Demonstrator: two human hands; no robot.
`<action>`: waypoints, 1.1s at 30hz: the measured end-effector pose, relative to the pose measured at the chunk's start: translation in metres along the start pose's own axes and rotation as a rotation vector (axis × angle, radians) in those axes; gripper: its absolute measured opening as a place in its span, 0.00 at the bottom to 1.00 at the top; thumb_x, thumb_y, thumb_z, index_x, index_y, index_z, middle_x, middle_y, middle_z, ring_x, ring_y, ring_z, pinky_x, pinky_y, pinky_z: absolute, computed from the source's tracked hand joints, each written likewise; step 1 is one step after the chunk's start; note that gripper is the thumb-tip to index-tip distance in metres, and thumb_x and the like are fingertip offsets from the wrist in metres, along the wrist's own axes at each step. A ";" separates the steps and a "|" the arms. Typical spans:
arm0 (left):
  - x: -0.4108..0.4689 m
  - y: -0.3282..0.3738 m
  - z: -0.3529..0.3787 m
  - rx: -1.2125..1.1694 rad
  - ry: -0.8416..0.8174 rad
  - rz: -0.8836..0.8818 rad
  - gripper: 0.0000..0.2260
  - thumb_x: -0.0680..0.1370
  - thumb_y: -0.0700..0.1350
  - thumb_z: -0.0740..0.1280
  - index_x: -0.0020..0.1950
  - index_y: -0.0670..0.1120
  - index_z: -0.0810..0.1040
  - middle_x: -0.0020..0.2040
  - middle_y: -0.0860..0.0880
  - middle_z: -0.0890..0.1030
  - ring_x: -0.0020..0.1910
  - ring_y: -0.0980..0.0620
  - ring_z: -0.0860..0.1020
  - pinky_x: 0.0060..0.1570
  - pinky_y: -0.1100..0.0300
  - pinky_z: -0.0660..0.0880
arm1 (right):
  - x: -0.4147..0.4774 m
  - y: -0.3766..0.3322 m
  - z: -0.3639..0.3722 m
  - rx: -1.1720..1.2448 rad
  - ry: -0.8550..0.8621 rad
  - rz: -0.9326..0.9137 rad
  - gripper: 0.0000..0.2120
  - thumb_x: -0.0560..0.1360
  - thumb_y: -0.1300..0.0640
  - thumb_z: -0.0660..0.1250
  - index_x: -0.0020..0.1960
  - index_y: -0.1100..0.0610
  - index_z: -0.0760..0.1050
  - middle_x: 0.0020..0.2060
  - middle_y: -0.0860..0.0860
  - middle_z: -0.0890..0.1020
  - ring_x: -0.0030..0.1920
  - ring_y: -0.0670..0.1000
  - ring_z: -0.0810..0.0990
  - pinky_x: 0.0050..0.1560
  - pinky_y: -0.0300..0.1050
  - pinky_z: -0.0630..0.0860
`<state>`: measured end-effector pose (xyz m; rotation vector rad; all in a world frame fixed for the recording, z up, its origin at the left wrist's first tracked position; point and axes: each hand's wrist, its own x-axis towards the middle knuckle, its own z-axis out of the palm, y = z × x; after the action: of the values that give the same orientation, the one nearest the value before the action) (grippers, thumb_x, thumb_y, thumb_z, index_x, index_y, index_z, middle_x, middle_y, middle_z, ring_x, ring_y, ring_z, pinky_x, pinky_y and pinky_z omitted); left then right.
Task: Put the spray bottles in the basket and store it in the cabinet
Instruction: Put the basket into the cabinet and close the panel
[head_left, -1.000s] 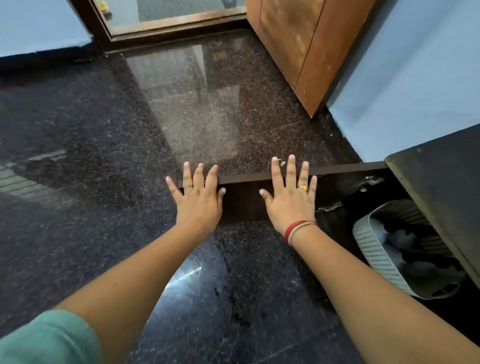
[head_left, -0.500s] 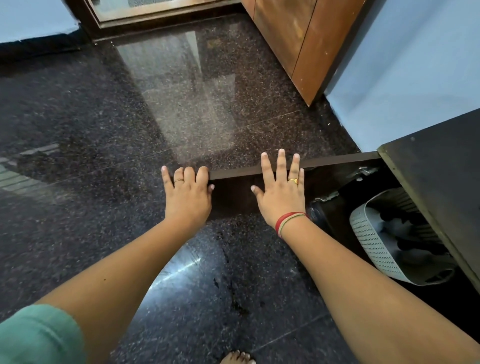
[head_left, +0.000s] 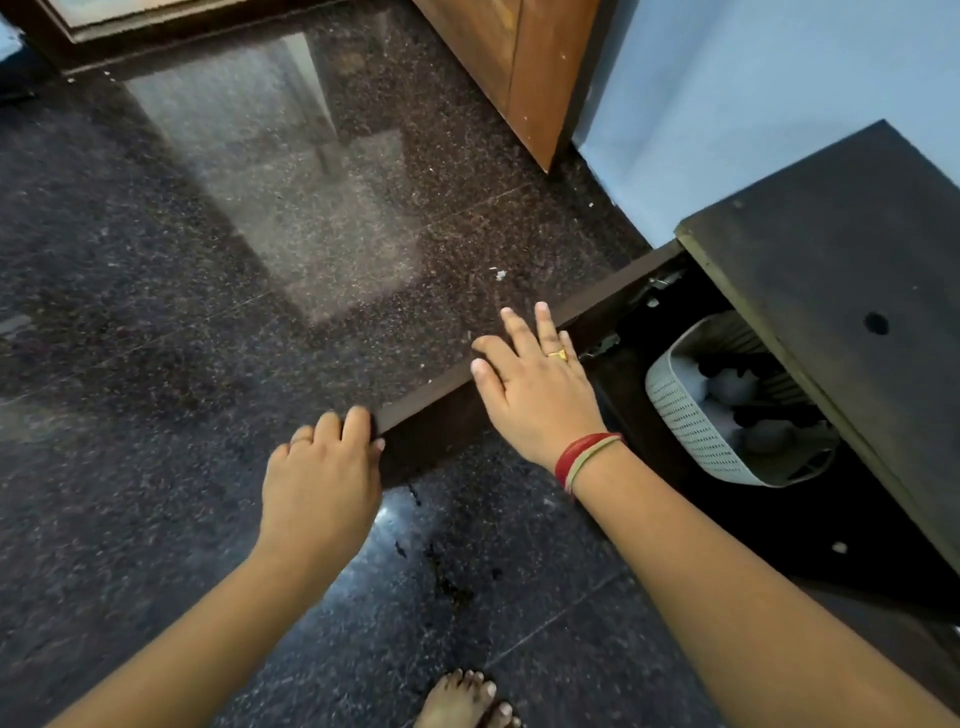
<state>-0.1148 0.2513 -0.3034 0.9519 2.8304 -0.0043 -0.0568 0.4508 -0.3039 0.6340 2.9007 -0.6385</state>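
Note:
A white perforated basket (head_left: 691, 421) sits inside the low dark cabinet (head_left: 852, 291) at the right, with pale spray bottles (head_left: 732, 387) lying in it. The cabinet's dark door (head_left: 587, 306) stands partly open, its top edge running from lower left to upper right. My left hand (head_left: 322, 483) curls its fingers over the door's free end. My right hand (head_left: 535, 389) lies flat on the door's inner face with fingers spread over its top edge.
Polished dark granite floor (head_left: 234, 260) spreads to the left and front. A brown wooden cupboard (head_left: 509, 67) stands at the back, next to a pale blue wall (head_left: 753, 104). My bare foot (head_left: 462, 701) shows at the bottom edge.
The door has swung from lying across the view toward the cabinet. My left hand's fingers went from flat to curled over the door's end. The view shifted and my foot came into sight.

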 end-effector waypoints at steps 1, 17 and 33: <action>-0.010 0.007 -0.001 -0.013 -0.039 0.009 0.08 0.80 0.48 0.61 0.52 0.44 0.74 0.44 0.44 0.79 0.42 0.41 0.79 0.36 0.52 0.73 | -0.007 0.002 0.000 0.002 -0.002 0.004 0.18 0.81 0.44 0.49 0.64 0.48 0.70 0.77 0.52 0.58 0.78 0.59 0.44 0.76 0.57 0.46; -0.114 0.216 0.049 -0.742 -0.638 0.099 0.22 0.70 0.61 0.69 0.54 0.59 0.60 0.52 0.57 0.72 0.49 0.55 0.76 0.38 0.62 0.74 | -0.144 0.101 -0.005 -0.164 -0.008 0.060 0.13 0.74 0.61 0.59 0.58 0.54 0.73 0.78 0.55 0.55 0.78 0.58 0.43 0.76 0.49 0.47; -0.085 0.388 0.096 -0.637 -0.525 0.258 0.24 0.83 0.47 0.55 0.78 0.43 0.54 0.77 0.45 0.59 0.75 0.49 0.59 0.70 0.63 0.56 | -0.192 0.194 -0.046 -0.991 -0.217 0.098 0.25 0.82 0.51 0.47 0.77 0.58 0.53 0.78 0.54 0.38 0.77 0.58 0.36 0.69 0.63 0.31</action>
<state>0.1993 0.5048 -0.3677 0.9631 2.0127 0.5524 0.1987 0.5579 -0.2998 0.4902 2.4923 0.6798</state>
